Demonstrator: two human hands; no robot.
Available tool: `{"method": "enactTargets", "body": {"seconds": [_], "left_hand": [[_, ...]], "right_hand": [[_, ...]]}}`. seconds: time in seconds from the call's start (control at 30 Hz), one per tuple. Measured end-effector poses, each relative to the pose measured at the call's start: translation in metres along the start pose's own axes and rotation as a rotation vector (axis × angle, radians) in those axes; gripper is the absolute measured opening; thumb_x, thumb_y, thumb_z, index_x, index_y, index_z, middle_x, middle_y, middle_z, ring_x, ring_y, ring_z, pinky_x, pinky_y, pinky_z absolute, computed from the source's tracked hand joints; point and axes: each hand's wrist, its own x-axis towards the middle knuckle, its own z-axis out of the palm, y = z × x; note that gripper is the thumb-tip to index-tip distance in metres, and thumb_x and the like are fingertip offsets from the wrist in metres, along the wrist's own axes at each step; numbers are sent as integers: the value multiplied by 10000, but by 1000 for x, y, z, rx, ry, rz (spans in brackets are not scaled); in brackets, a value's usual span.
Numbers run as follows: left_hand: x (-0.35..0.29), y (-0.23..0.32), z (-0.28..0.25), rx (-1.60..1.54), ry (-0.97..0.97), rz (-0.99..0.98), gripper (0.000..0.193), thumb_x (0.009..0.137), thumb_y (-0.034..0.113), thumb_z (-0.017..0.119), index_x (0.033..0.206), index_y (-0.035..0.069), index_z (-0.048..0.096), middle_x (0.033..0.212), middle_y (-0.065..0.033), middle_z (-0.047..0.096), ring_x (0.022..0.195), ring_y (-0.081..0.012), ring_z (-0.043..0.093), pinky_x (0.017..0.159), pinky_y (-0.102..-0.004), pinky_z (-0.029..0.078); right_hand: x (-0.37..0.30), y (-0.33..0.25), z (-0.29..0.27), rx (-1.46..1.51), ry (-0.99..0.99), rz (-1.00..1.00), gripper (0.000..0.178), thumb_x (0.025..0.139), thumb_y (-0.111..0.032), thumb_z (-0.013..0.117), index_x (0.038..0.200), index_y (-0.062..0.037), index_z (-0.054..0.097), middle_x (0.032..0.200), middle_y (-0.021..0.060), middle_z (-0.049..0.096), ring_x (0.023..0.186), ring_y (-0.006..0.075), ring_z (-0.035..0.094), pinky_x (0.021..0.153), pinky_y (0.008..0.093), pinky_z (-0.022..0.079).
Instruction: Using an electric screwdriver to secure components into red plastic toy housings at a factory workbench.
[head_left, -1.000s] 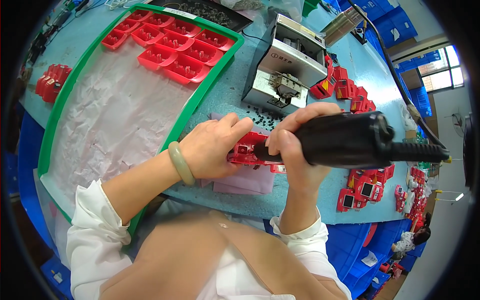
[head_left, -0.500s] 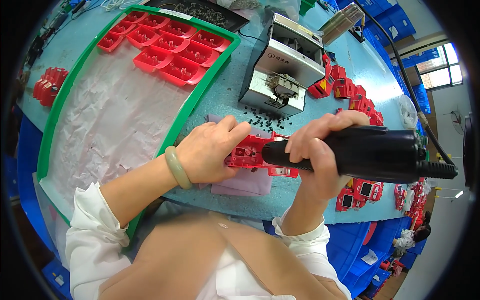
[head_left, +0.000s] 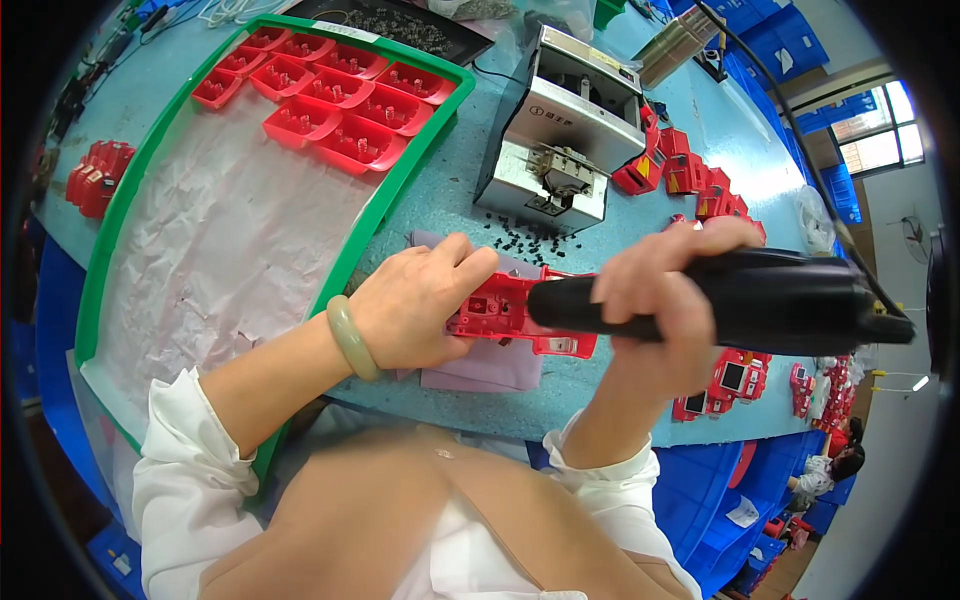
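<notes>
My left hand (head_left: 405, 308), with a pale green bangle (head_left: 350, 338) on the wrist, grips the left end of a red plastic housing (head_left: 492, 308), open side up. The housing rests on a folded mauve cloth (head_left: 490, 368). My right hand (head_left: 665, 305), blurred by motion, is wrapped round a black electric screwdriver (head_left: 790, 305). The screwdriver's narrow end hangs over the middle of the housing and hides part of it. Its bit does not show, so I cannot tell whether it touches. Small black bits (head_left: 530, 240) lie scattered just beyond the housing.
A green-rimmed tray (head_left: 385, 205) at the left holds several red shells (head_left: 360, 142) on white paper. Beyond my hands stands a metal screw feeder (head_left: 570, 130). Red assemblies (head_left: 735, 375) and more red units (head_left: 690, 170) sit at the right. A dark tray (head_left: 400, 25) lies at the back.
My right hand and the screwdriver have shifted a little right, and the tool's rear end has turned slightly. The left hand keeps its hold on the housing.
</notes>
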Motion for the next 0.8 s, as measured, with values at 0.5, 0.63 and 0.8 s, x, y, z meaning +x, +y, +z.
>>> {"method": "enactTargets", "body": {"seconds": [0.5, 0.63, 0.8], "left_hand": [[5, 7, -7, -52, -2, -14, 463, 618, 153, 702, 972, 46, 424, 891, -172, 493, 708, -362, 571, 633, -429, 485], [1, 5, -5, -56, -12, -32, 464, 620, 149, 700, 975, 46, 421, 894, -172, 491, 718, -366, 573, 626, -430, 487], [2, 4, -4, -61, -22, -37, 470, 615, 145, 701, 978, 46, 419, 897, -172, 490, 724, -368, 574, 632, -433, 490]], "right_hand": [[99, -9, -31, -189, 416, -510, 319, 708, 12, 630, 973, 22, 454, 609, 80, 552, 513, 172, 567, 624, 320, 518], [73, 15, -26, -148, 83, -425, 306, 720, 47, 592, 992, 35, 451, 613, 88, 549, 508, 158, 557, 562, 318, 512], [60, 47, -15, -190, 105, -228, 270, 744, 48, 562, 993, 41, 457, 618, 89, 544, 488, 161, 539, 530, 310, 497]]}}
